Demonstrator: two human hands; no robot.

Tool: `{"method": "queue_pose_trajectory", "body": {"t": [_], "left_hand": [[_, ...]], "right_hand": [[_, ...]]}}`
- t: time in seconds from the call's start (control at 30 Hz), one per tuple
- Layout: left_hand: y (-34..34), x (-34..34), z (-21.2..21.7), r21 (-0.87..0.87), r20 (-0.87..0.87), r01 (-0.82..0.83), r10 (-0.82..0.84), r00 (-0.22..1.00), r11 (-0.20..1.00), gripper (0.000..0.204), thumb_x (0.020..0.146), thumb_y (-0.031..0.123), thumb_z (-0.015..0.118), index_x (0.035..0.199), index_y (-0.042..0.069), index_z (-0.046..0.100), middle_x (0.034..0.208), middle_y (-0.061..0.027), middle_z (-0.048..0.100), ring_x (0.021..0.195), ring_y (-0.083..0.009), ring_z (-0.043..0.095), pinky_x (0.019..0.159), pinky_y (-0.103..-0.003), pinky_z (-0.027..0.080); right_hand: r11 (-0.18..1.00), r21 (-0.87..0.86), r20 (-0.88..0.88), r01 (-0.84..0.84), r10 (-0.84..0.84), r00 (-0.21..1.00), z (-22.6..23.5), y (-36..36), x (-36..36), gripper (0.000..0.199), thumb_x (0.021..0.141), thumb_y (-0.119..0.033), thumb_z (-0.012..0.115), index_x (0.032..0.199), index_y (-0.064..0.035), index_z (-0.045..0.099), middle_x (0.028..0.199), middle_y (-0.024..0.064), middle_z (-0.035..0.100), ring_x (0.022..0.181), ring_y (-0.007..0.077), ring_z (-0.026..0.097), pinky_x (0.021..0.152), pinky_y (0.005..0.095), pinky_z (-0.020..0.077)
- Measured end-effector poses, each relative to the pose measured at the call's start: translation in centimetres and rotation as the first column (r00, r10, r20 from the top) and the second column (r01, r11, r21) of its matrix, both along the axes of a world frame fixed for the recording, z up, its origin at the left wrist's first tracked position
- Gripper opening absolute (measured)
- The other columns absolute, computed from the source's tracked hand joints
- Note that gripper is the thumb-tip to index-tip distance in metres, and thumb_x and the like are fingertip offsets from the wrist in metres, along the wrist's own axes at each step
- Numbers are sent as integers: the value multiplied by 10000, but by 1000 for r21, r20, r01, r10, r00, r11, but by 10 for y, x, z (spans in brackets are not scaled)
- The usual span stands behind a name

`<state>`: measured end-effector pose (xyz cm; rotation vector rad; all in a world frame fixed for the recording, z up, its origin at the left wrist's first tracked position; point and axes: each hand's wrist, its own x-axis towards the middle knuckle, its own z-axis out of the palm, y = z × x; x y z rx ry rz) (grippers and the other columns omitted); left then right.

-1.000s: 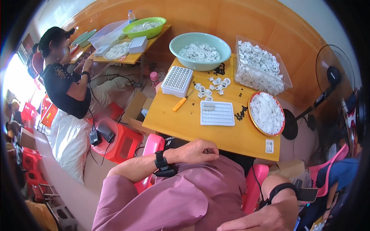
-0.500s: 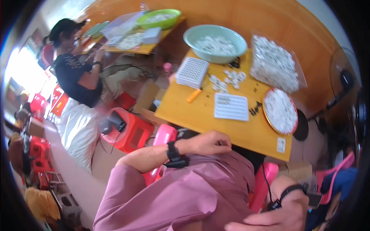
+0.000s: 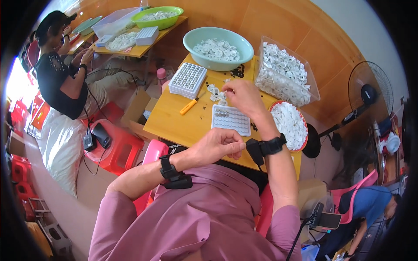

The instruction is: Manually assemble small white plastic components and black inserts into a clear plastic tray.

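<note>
My right hand [image 3: 244, 96] reaches over the yellow table [image 3: 161, 119], its fingers pinched together at the edge of a small pile of white ring-like plastic parts [image 3: 216, 95]. Whether a part is between those fingertips is too small to make out. Below that hand lies a white tray [image 3: 237, 123] with rows of pockets; a few pockets at its upper left hold small greyish pieces. My left hand [image 3: 220, 145] hovers by the table's near edge, close to my lap, fingers curled in; what they hold, if anything, is hidden.
Left on the table are a stack of filled white trays [image 3: 188, 80] and an orange-handled tool [image 3: 189, 106]. Behind stand a pale green basin [image 3: 244, 58] and a clear bin [image 3: 278, 85] of white parts; a red-rimmed plate [image 3: 305, 143] is right. A co-worker [image 3: 65, 74] sits far left.
My right hand has come up from low beside my lap to the white parts on the table. My left hand stays near the table edge, fingers still curled. The view has shifted.
</note>
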<state>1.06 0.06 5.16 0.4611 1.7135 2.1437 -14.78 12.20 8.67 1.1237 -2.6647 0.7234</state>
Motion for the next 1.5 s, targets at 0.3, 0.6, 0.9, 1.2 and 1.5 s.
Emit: {"method": "queue_pose_trajectory", "body": {"t": [0.3,0.6,0.9,1.2,1.5], "left_hand": [[4,9,-33,134,119,-64,48,992,989,224,1021,239,606,1015,18,645,878,-34,680,811,-93,650,772,-259,544],[-11,1,-40,279,164,-341,305,938,898,329,1059,210,507,1295,-19,516,1179,-129,631,949,-171,665,880,-292,544],[-17,-7,-35,449,276,-357,253,927,819,427,1074,214,475,1439,-6,458,1281,-113,614,1101,-212,666,961,-304,538],[-24,-12,-35,512,369,-382,205,907,769,382,1050,149,513,1377,-49,498,1286,-152,612,1125,-238,656,1003,-317,549],[-40,-25,-37,556,443,-582,381,812,593,324,1043,132,521,1306,-55,535,1236,-167,630,1123,-260,652,1002,-334,548]], "right_hand": [[978,201,44,63,-73,996,-35,-7,-13,175,828,-139,635,927,-73,763,909,175,724,885,360,693,799,464,533],[881,-381,628,280,25,778,-4,42,34,193,850,-142,731,913,40,719,754,48,696,585,84,601,600,222,450],[789,-511,773,341,248,584,-17,38,71,166,835,-128,746,921,9,710,776,46,698,611,85,592,567,217,428],[842,-473,615,261,103,782,-36,41,65,144,881,-110,696,951,14,715,824,55,716,654,127,633,604,253,480],[986,-78,-303,-147,117,946,-57,38,53,261,794,21,614,1026,-31,721,1146,151,687,1035,320,649,909,419,495]]}}
